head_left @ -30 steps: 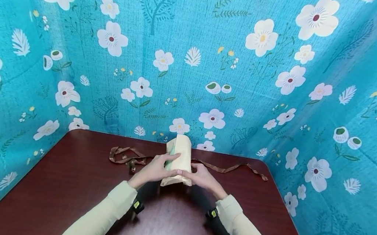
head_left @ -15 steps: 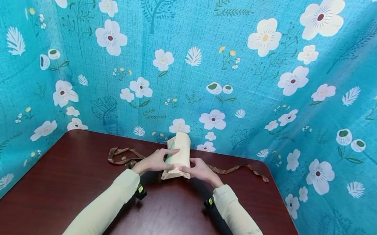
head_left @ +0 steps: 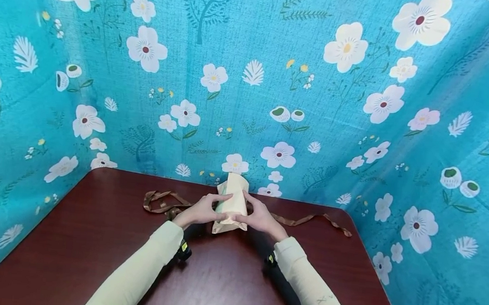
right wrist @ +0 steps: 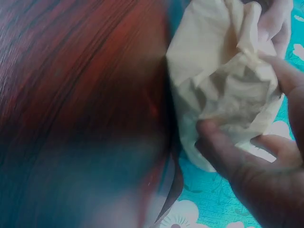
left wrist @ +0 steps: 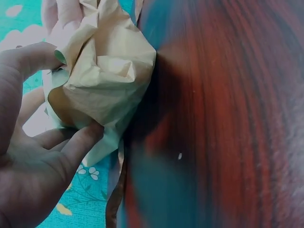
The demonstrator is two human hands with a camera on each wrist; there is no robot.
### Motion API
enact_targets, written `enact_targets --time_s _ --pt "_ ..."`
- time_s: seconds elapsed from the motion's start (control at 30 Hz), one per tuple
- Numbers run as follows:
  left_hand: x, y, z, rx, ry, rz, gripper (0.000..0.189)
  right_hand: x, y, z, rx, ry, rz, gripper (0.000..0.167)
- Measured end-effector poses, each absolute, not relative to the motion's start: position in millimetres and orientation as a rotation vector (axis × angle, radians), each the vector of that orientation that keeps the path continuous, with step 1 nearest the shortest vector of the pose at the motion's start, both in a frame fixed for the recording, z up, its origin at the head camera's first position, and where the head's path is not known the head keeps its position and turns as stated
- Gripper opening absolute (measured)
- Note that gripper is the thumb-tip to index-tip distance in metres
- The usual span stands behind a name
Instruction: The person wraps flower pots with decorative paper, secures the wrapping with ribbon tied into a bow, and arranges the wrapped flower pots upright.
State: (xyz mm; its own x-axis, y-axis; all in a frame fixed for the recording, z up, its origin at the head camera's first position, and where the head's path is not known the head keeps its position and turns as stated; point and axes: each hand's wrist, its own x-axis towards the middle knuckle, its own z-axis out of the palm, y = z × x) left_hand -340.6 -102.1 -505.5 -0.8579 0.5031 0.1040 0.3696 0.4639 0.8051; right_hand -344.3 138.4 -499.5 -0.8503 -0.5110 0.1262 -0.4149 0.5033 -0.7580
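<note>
A cream paper-wrapped package (head_left: 237, 186) is at the table's far edge in the head view, its near end creased and folded. My left hand (head_left: 201, 210) holds its left side, with the index finger on top and the thumb at the near end. On the other side my right hand (head_left: 264, 217) grips it, thumb against the near end. Both wrist views show the crumpled paper end (left wrist: 111, 88) close up, and the thumb of my right hand (right wrist: 256, 175) presses into the folds (right wrist: 237, 95). What the paper wraps is hidden.
A brown ribbon (head_left: 153, 203) lies on the dark red wooden table (head_left: 222, 275), looped to the left of the package and trailing out to the right. A blue floral cloth (head_left: 246, 124) hangs directly behind the table and along both sides.
My thumbs, which met at the package's near end, have moved apart. The near end came slightly farther back, and my right hand's fingers shifted up along its right side.
</note>
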Motion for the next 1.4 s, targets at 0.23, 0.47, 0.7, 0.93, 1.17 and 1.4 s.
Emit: enact_targets --time_s 0.23,0.47,0.7,0.93,1.17,1.4 --pt "-330 -95 -504 0.776 2.583 1.351 0.067 -337 146 -499 -0.781 2.576 -1.268 0.093" --pt "-311 -98 -496 0.828 2.563 1.353 0.066 -320 147 -494 -0.810 2.516 -1.332 0.095" --pt "-293 -102 -497 0.880 2.566 1.326 0.068 -304 148 -493 -0.838 2.521 -1.301 0.095" --pt "-283 -101 -497 0.928 2.598 1.328 0.068 -295 147 -492 -0.898 2.536 -1.341 0.096" --pt "-288 -100 -499 0.938 2.663 1.345 0.067 -299 144 -493 -0.914 2.581 -1.357 0.095" --pt "-312 -100 -483 0.881 2.669 1.362 0.068 -324 140 -478 -0.895 2.626 -1.350 0.093"
